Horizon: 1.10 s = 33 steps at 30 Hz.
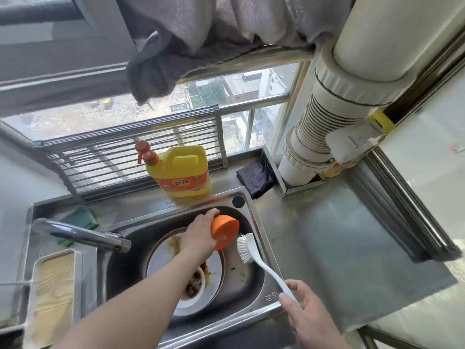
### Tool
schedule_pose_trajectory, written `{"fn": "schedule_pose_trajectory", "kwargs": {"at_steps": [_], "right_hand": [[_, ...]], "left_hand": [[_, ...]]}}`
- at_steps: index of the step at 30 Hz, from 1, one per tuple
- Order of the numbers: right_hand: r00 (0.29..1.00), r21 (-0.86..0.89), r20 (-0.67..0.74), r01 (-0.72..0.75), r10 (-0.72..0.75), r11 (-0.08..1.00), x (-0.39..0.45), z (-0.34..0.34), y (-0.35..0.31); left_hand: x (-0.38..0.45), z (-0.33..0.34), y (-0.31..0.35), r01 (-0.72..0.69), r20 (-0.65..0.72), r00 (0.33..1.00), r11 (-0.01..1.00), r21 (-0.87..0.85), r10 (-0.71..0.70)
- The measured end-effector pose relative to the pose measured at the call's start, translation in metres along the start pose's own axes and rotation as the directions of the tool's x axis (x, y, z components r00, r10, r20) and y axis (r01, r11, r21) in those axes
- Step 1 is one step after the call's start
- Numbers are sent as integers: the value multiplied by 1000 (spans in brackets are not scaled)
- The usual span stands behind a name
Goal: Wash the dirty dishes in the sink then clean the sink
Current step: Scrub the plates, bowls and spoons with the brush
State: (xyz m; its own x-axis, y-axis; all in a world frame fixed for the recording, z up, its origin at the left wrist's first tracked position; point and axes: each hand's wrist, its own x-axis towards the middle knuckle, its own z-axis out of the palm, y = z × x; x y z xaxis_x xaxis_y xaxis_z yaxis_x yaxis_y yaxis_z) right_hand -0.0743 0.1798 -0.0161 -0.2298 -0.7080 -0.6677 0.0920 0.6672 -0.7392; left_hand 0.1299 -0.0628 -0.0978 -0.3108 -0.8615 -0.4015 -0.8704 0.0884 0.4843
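A narrow steel kitchen counter (339, 235) runs under a window overlooking rooftops, with a sink (254, 222) set into it.

Seen from the head camera: the left hand (201, 233) reaches over the sink and grips an orange bowl (224, 231), tipped on its side, probably to present it for scrubbing. The right hand (305, 313), nearer the body, pinches the handle end of a white dish brush (254, 258), its bristles just beside the bowl.

Below the left forearm lie a food-smeared white plate (161, 258) and a small white dish (193, 285) holding brown scraps, both unwashed. A tap (80, 235) juts in left of the left hand. Beyond it stands a yellow detergent jug (182, 170).
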Motion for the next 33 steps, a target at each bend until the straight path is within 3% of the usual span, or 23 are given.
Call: {"fn": "schedule_pose_trajectory", "kwargs": {"at_steps": [3, 6, 8, 9, 14, 17, 19, 21, 27, 33], "right_hand": [[1000, 29, 23, -15, 14, 999, 1, -4, -9], [1000, 75, -2, 9, -9, 997, 0, -5, -17], [1000, 82, -19, 24, -23, 996, -2, -8, -19], [1000, 90, -15, 22, -21, 996, -1, -10, -16], [996, 136, 25, -87, 84, 987, 5, 1, -10], [985, 155, 67, -168, 160, 974, 10, 19, -8], [972, 110, 115, -216, 204, 970, 13, 30, -7], [963, 93, 145, -241, 226, 966, 17, 41, -4], [968, 57, 158, -206, 194, 977, 26, 83, 11], [982, 45, 90, -168, 163, 985, 15, 110, 21]], "left_hand": [[32, 16, 6, -256, 104, 967, 910, 326, 234], [51, 36, 1, -528, 238, 842, 648, 549, 485], [62, 47, -2, -626, 357, 770, 516, 585, 529], [65, 50, -4, -632, 384, 768, 513, 581, 512], [50, 29, -19, -350, 310, 919, 865, 359, 243], [8, 8, -44, -65, 98, 993, 997, 33, 61], [-31, -4, -69, 95, -57, 993, 993, -75, -99], [-68, -12, -96, 204, -111, 971, 976, -76, -212], [-124, -1, -129, 362, 162, 923, 930, -64, -349], [-112, 15, -115, 402, 60, 915, 912, -83, -398]]}}
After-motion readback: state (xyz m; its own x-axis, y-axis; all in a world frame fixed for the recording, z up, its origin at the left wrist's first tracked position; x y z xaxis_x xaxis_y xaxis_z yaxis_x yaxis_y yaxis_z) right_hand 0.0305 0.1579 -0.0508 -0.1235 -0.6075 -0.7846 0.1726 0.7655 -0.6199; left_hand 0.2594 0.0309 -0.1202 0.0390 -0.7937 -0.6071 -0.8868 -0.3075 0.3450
